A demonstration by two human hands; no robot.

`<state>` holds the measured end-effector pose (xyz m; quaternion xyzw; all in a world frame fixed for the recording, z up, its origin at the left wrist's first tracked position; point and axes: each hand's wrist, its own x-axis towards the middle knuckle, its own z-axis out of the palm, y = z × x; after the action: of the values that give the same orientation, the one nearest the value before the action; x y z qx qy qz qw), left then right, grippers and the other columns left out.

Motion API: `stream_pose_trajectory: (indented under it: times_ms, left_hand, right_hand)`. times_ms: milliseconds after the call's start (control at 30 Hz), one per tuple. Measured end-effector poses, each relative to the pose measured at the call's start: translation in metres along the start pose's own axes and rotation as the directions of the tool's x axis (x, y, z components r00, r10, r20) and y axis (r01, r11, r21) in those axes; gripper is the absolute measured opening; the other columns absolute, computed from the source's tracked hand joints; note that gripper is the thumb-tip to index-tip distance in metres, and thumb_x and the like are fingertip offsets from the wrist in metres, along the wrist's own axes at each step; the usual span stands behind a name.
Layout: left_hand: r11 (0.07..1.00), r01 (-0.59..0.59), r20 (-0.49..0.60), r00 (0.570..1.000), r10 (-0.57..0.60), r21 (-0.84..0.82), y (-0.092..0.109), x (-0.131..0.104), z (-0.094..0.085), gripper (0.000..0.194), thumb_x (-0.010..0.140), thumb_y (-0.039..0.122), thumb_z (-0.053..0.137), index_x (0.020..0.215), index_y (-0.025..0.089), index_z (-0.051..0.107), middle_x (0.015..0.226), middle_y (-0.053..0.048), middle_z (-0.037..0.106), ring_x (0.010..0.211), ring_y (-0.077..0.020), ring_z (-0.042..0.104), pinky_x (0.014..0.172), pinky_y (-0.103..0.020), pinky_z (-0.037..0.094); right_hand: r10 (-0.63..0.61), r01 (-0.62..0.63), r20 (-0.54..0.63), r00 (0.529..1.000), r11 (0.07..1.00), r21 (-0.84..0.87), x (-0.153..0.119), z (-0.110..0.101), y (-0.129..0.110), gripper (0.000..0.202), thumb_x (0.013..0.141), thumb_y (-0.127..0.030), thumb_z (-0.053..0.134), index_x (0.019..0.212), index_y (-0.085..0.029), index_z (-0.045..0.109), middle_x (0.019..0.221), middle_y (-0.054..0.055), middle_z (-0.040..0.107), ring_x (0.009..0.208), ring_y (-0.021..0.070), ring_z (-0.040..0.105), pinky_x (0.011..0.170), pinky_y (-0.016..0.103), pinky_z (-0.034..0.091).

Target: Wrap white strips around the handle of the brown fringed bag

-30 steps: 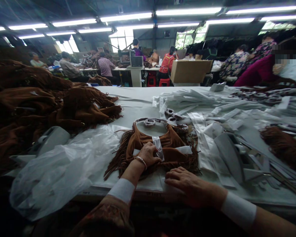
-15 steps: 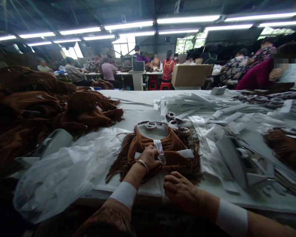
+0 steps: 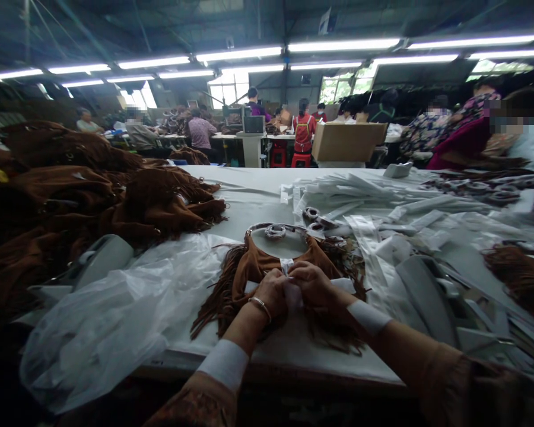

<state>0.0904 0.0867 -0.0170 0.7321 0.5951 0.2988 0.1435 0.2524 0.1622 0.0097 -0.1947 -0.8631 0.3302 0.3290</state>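
Note:
A brown fringed bag (image 3: 249, 267) lies on the pale table, its wrapped handle (image 3: 261, 226) curving away at the top. Down the bag's middle runs a white strip (image 3: 286, 264). My left hand (image 3: 272, 292), with a bracelet at the wrist, pinches this strip from the left. From the right my right hand (image 3: 311, 284) closes on the same strip, its fingertips almost meeting those of the left. White paper (image 3: 345, 284) shows at the bag's right side. The fingertips partly hide the strip between them.
Brown bags (image 3: 151, 201) are heaped at the left. Clear plastic bags (image 3: 111, 320) lie nearer, beside a grey tape dispenser (image 3: 104, 258). Another dispenser (image 3: 427, 290) and many white strips (image 3: 360, 190) are at the right. Several people work behind, near a cardboard box (image 3: 347, 142).
My right hand has moved up from the table's front edge onto the bag, beside my left hand, and closed on the strip. My left hand has stayed near the strip.

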Motion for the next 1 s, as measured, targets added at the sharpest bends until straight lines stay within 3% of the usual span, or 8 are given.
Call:
stream_pose_trajectory:
  times_ms: [167, 333, 433, 600, 700, 800, 900, 1000]
  left_hand:
    - [0.998, -0.047, 0.057, 0.997, 0.049, -0.036, 0.006, -0.004, -0.011, 0.034, 0.066, 0.018, 0.071, 0.1, 0.018, 0.065, 0.101, -0.008, 0.057, 0.095, -0.0234, 0.057, 0.09, -0.035, 0.05]
    - [0.998, 0.034, 0.017, 0.999, -0.033, -0.05, 0.013, -0.007, -0.017, 0.05, 0.063, 0.013, 0.07, 0.111, 0.019, 0.055, 0.106, -0.008, 0.053, 0.1, -0.0246, 0.054, 0.094, -0.04, 0.049]
    - [0.996, 0.002, 0.042, 0.999, 0.002, -0.088, 0.014, -0.01, -0.018, 0.063, 0.062, 0.009, 0.068, 0.122, 0.023, 0.053, 0.115, -0.008, 0.05, 0.104, -0.0234, 0.054, 0.095, -0.037, 0.05]
    - [0.996, -0.079, 0.02, 0.997, 0.08, -0.041, 0.012, -0.011, -0.016, 0.037, 0.066, 0.006, 0.062, 0.1, 0.019, 0.066, 0.106, -0.008, 0.054, 0.098, -0.0218, 0.057, 0.092, -0.034, 0.051]
    - [0.997, -0.069, -0.025, 0.997, 0.068, -0.035, 0.014, -0.011, -0.014, 0.026, 0.067, 0.004, 0.061, 0.088, 0.016, 0.069, 0.101, -0.009, 0.058, 0.095, -0.0212, 0.059, 0.091, -0.034, 0.051]
    - [0.999, -0.016, -0.066, 0.998, 0.014, -0.044, 0.014, -0.008, -0.012, 0.006, 0.076, 0.013, 0.065, 0.076, 0.016, 0.07, 0.097, -0.009, 0.061, 0.091, -0.0205, 0.06, 0.09, -0.034, 0.052]
    - [0.998, 0.052, -0.049, 0.997, -0.054, -0.032, 0.013, -0.006, -0.009, 0.004, 0.077, 0.017, 0.072, 0.075, 0.017, 0.069, 0.097, -0.008, 0.062, 0.09, -0.02, 0.061, 0.089, -0.034, 0.052]
    - [0.996, 0.085, -0.016, 0.996, -0.086, -0.025, 0.011, -0.004, -0.007, 0.012, 0.072, 0.014, 0.078, 0.079, 0.016, 0.069, 0.1, -0.007, 0.062, 0.093, -0.0202, 0.061, 0.091, -0.034, 0.051]
  right_hand:
    - [0.21, -0.206, 0.026, 0.977, 0.972, -0.11, 0.006, 0.011, 0.035, 0.014, 0.082, -0.019, 0.065, 0.071, -0.018, 0.074, 0.083, 0.005, 0.07, 0.076, 0.0165, 0.063, 0.074, 0.027, 0.05]
    - [0.352, -0.343, 0.007, 0.936, 0.917, -0.202, 0.007, 0.012, 0.042, 0.01, 0.076, -0.021, 0.069, 0.069, -0.018, 0.076, 0.067, 0.003, 0.068, 0.064, 0.0149, 0.06, 0.06, 0.023, 0.043]
    - [0.422, -0.41, 0.008, 0.907, 0.885, -0.221, 0.012, 0.012, 0.043, 0.015, 0.076, -0.028, 0.07, 0.066, -0.017, 0.075, 0.061, 0.001, 0.066, 0.059, 0.014, 0.059, 0.052, 0.022, 0.037]
    - [0.481, -0.462, 0.015, 0.877, 0.85, -0.251, 0.016, 0.012, 0.041, 0.011, 0.072, -0.025, 0.072, 0.064, -0.018, 0.074, 0.061, 0.0, 0.066, 0.059, 0.0131, 0.059, 0.051, 0.021, 0.036]
    - [0.495, -0.473, 0.01, 0.869, 0.837, -0.275, 0.017, 0.013, 0.04, 0.011, 0.072, -0.026, 0.074, 0.064, -0.019, 0.074, 0.062, 0.0, 0.067, 0.06, 0.0135, 0.06, 0.053, 0.021, 0.036]
    - [0.494, -0.471, -0.004, 0.87, 0.826, -0.309, 0.018, 0.014, 0.04, 0.014, 0.073, -0.029, 0.075, 0.064, -0.019, 0.072, 0.063, 0.001, 0.066, 0.06, 0.0144, 0.059, 0.054, 0.023, 0.037]
    - [0.454, -0.433, -0.025, 0.891, 0.831, -0.348, 0.018, 0.012, 0.035, 0.015, 0.077, -0.028, 0.073, 0.066, -0.018, 0.07, 0.068, 0.003, 0.066, 0.066, 0.0165, 0.059, 0.061, 0.025, 0.041]
    - [0.359, -0.354, -0.059, 0.931, 0.855, -0.378, 0.006, 0.004, 0.018, 0.009, 0.083, -0.025, 0.07, 0.081, -0.016, 0.07, 0.088, 0.008, 0.067, 0.081, 0.0194, 0.06, 0.075, 0.029, 0.045]
